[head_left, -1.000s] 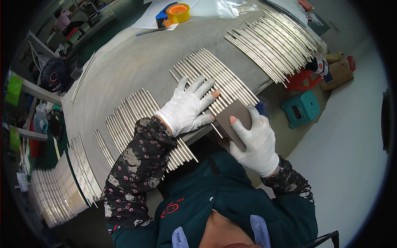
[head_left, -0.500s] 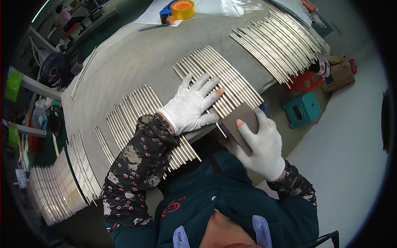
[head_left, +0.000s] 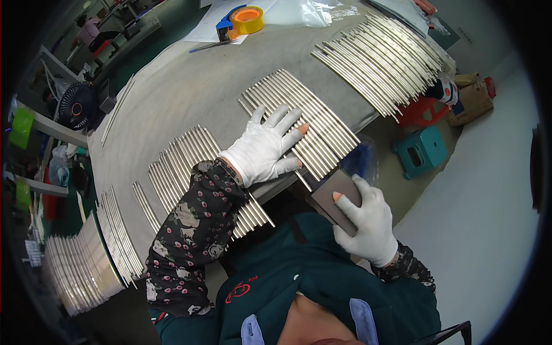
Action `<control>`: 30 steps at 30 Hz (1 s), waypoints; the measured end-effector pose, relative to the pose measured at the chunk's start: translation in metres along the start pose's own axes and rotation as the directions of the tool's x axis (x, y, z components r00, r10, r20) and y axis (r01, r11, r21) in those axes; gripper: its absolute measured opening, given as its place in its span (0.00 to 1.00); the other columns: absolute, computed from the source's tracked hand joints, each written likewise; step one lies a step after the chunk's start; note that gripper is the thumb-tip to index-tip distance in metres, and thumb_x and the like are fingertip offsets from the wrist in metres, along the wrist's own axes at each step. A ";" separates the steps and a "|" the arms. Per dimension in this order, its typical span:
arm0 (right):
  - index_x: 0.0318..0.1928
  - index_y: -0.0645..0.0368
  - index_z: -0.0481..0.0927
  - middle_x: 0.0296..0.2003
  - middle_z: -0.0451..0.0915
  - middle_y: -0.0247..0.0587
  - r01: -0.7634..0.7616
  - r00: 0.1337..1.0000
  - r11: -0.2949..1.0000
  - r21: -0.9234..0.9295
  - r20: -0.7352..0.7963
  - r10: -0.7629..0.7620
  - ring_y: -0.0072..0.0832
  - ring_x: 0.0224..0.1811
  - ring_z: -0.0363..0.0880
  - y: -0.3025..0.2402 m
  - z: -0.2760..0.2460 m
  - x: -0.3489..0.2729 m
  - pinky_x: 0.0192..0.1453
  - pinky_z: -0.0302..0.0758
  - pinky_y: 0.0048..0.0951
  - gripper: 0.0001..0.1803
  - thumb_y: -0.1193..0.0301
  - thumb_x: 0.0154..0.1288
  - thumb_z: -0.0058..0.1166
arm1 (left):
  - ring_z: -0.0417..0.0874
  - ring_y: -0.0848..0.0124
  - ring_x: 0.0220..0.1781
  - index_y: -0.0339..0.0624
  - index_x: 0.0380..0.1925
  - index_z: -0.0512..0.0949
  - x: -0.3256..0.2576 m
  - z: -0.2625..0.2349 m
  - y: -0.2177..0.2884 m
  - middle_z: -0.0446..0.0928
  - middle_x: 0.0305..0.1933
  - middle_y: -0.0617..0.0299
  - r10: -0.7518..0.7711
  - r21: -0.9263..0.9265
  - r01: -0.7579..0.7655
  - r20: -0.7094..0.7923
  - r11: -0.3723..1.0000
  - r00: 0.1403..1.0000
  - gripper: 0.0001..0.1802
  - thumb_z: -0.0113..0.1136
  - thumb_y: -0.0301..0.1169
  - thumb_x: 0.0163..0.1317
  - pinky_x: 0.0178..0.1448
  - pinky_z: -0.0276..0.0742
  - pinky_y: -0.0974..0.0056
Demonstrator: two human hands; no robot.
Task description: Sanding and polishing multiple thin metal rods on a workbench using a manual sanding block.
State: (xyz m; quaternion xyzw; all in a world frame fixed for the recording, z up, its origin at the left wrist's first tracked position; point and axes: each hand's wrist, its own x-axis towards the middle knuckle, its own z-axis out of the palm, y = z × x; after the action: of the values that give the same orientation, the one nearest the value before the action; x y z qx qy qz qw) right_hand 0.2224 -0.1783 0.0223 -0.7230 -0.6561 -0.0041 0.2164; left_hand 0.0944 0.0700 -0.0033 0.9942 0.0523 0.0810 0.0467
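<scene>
Left hand (head_left: 259, 146) laid palm-down, gloved fingers (head_left: 276, 119) spread, left forearm (head_left: 192, 230) angled inward, right hand (head_left: 368, 221) curled in a grip

Slender silvery metal rods (head_left: 319, 123) lie side by side in a slanted row, near ends jutting past a grey table (head_left: 172, 86); a flat brownish-grey rectangular block (head_left: 344, 184) tilts just beside those ends.

Middle rods (head_left: 319, 116) on the table (head_left: 167, 86), beneath the left hand (head_left: 259, 146), block (head_left: 339, 195) in right hand (head_left: 371, 225) before them, tape dispenser (head_left: 237, 24) behind, stool (head_left: 432, 148) at right
</scene>
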 end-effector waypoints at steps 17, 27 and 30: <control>0.50 0.50 0.78 0.55 0.69 0.60 -0.076 0.994 0.997 0.009 -0.073 0.076 0.49 0.45 0.74 0.017 0.002 -0.007 0.45 0.77 0.41 0.31 0.67 0.37 0.64 | 0.49 0.44 0.74 0.51 0.70 0.55 0.003 0.005 -0.013 0.49 0.74 0.45 -0.028 0.024 0.027 0.027 0.999 0.999 0.36 0.39 0.56 0.67 0.72 0.39 0.35; 0.50 0.51 0.78 0.56 0.69 0.61 -0.113 0.979 0.993 -0.023 -0.171 0.107 0.49 0.47 0.73 0.025 -0.002 -0.004 0.48 0.76 0.41 0.31 0.69 0.37 0.63 | 0.50 0.47 0.75 0.51 0.67 0.59 0.003 0.000 -0.008 0.51 0.73 0.46 -0.042 -0.008 0.042 0.020 0.999 0.999 0.34 0.46 0.52 0.65 0.72 0.38 0.35; 0.50 0.51 0.78 0.56 0.69 0.61 -0.120 0.976 0.993 -0.023 -0.186 0.113 0.50 0.47 0.73 0.027 -0.003 -0.003 0.48 0.76 0.41 0.31 0.69 0.37 0.63 | 0.61 0.52 0.68 0.48 0.57 0.68 0.009 -0.006 -0.001 0.62 0.65 0.49 0.010 -0.028 -0.013 -0.111 1.000 0.994 0.26 0.56 0.43 0.59 0.69 0.50 0.39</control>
State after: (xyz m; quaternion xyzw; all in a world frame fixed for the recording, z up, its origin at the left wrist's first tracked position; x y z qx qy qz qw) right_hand 0.2482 -0.1833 0.0154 -0.7602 -0.5896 -0.0695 0.2638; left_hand 0.1024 0.0727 0.0036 0.9877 0.0480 0.1372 0.0573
